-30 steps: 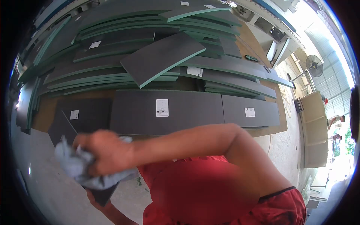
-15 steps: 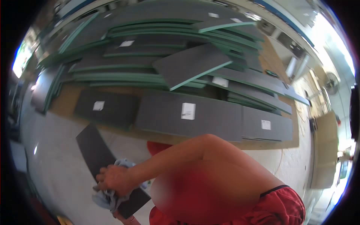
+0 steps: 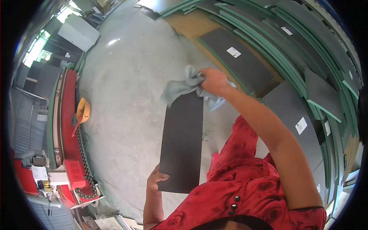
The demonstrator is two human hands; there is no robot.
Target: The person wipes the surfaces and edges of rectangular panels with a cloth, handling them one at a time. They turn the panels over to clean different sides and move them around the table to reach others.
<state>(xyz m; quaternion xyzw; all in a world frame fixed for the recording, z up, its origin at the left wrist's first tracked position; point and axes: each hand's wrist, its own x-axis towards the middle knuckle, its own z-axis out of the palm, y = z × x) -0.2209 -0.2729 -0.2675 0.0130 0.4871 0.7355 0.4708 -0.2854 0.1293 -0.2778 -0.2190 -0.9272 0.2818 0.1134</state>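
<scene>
A dark grey rectangular board (image 3: 181, 143) is held out in front of my body, over the concrete floor. My left hand (image 3: 156, 178) grips its lower left edge, the thumb lying on the face and the fingers hidden underneath. At the board's far end, my right hand (image 3: 214, 81) is closed on a crumpled light grey-blue cloth (image 3: 183, 87). Loose folds of the cloth hang to both sides of that hand and overlap the board's top edge.
Stacks of dark boards with green edges (image 3: 268, 50) lie to the right, some bearing white labels (image 3: 233, 52). On the left stands a red machine (image 3: 69, 111) with a chain along its side, and an orange bucket (image 3: 84, 110) beside it.
My view has swung left, bringing the red machine into sight. My right hand with the cloth has moved from the board's middle to its far end. My left hand still holds the board.
</scene>
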